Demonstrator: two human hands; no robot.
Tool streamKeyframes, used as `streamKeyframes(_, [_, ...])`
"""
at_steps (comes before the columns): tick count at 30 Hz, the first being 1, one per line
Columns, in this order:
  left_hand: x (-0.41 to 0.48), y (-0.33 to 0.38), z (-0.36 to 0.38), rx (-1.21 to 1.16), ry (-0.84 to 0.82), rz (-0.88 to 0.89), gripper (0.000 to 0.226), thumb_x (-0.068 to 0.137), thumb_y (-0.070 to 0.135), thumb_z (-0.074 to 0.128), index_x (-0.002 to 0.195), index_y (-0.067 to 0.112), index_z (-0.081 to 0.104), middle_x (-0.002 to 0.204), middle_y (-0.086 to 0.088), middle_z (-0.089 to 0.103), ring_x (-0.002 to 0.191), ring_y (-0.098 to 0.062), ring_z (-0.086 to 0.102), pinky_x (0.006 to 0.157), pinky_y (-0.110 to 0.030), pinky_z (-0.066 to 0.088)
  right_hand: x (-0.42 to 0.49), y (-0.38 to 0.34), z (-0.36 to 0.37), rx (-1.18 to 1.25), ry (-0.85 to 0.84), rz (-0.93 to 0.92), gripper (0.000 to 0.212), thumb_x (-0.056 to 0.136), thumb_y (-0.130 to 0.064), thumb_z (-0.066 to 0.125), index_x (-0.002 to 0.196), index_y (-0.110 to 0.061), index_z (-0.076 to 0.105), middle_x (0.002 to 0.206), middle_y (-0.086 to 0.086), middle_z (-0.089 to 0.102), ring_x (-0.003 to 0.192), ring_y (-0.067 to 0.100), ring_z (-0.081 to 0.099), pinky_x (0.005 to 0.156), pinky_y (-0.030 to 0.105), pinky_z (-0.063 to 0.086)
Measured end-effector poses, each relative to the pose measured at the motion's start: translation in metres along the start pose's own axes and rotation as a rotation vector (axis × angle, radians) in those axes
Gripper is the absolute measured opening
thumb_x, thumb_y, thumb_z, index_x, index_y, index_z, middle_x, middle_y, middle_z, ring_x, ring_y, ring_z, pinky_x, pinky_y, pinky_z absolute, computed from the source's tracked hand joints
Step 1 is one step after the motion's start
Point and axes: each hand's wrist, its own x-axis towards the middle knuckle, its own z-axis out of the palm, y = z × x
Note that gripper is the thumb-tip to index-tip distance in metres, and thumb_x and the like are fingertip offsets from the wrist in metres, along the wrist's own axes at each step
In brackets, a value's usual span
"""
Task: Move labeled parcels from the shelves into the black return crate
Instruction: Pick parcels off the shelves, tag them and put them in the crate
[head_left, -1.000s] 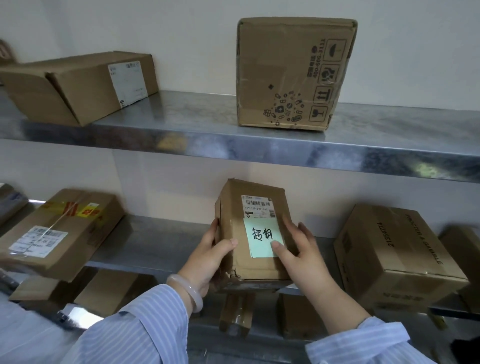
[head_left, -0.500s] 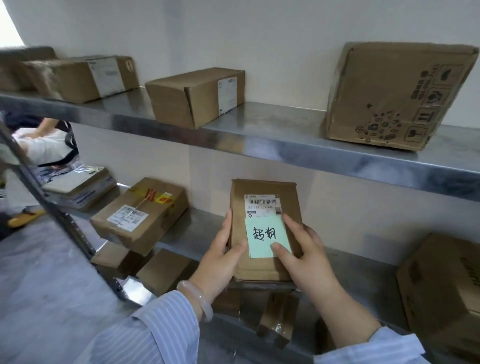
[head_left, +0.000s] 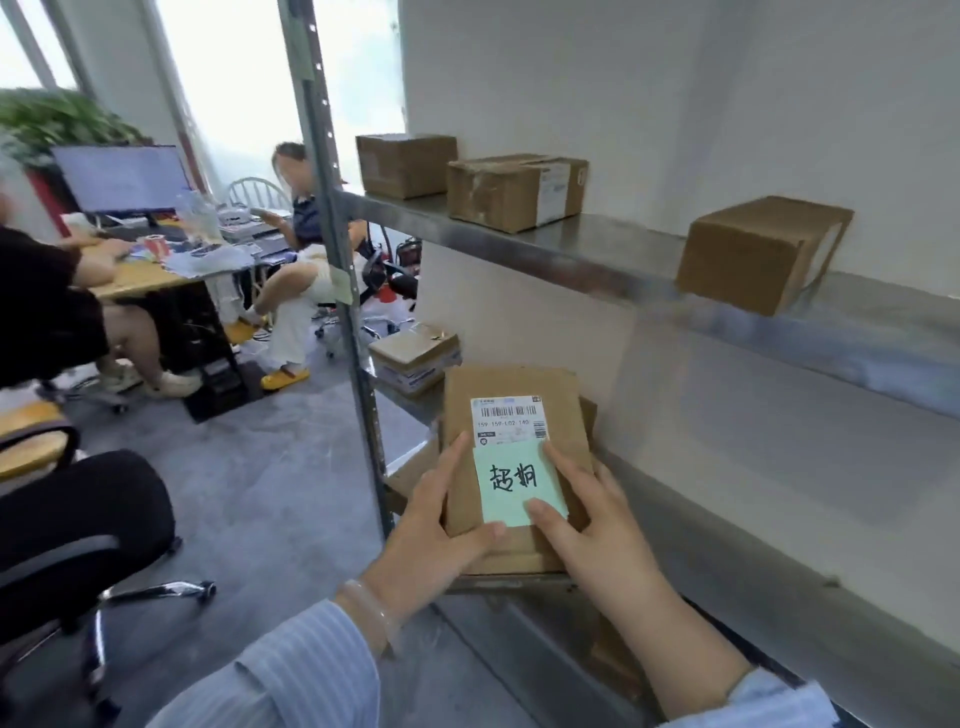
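Transfer step: left hand (head_left: 439, 535) and right hand (head_left: 587, 525) clasp labeled parcel (head_left: 511, 457), lower centre, thumbs on green note (head_left: 519, 486). Crate unseen; locating it probably comes next.

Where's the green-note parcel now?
Head view, lower centre: parcel held between left hand and right hand, just right of the shelf upright, in front of the lower shelf.

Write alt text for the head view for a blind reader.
The left hand and right hand hold a cardboard parcel bearing a barcode label and green note, beside metal shelves with more boxes. People sit at a desk nearby.
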Motion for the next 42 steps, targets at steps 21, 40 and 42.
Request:
streamKeyframes(21, [-0.163, -0.041, -0.284, 0.197, 1.006, -0.214, 0.090, 0.077, 0.027, 0.081, 0.132, 0.069, 0.024, 0.140, 0.016, 0.033, 0.131, -0.003, 0.036, 0.106, -0.017, 0.033, 0.047, -0.202, 0.345, 0.271, -0.857, -0.524, 0.059, 0.083, -0.037, 0.074, 0.119, -0.072, 0.043, 0.143, -0.007, 0.036, 0.132, 0.010, 0.039, 0.108, 0.036, 0.043])
streamKeyframes(40, [-0.315, -0.019, -0.290, 0.244, 1.755, -0.475, 0.093, 0.079, 0.028, 0.081, 0.136, 0.067, 0.018, 0.147, 0.021, 0.028, 0.127, 0.013, 0.030, 0.094, -0.003, 0.029, -0.076, -0.335, 0.472, 0.412, -1.599, -0.896, 0.067, 0.081, -0.038, 0.074, 0.132, -0.063, 0.039, 0.144, -0.019, 0.030, 0.132, 0.001, 0.033, 0.110, 0.036, 0.039])
streamKeyframes(42, [-0.343, -0.015, -0.291, 0.250, 1.814, -0.480, 0.093, 0.080, 0.025, 0.080, 0.141, 0.061, 0.019, 0.146, 0.022, 0.028, 0.124, 0.015, 0.031, 0.092, -0.002, 0.030, -0.104, -0.353, 0.476, 0.407, -1.638, -0.952, 0.066, 0.082, -0.040, 0.073, 0.133, -0.062, 0.038, 0.145, -0.019, 0.029, 0.133, 0.002, 0.032, 0.111, 0.036, 0.039])
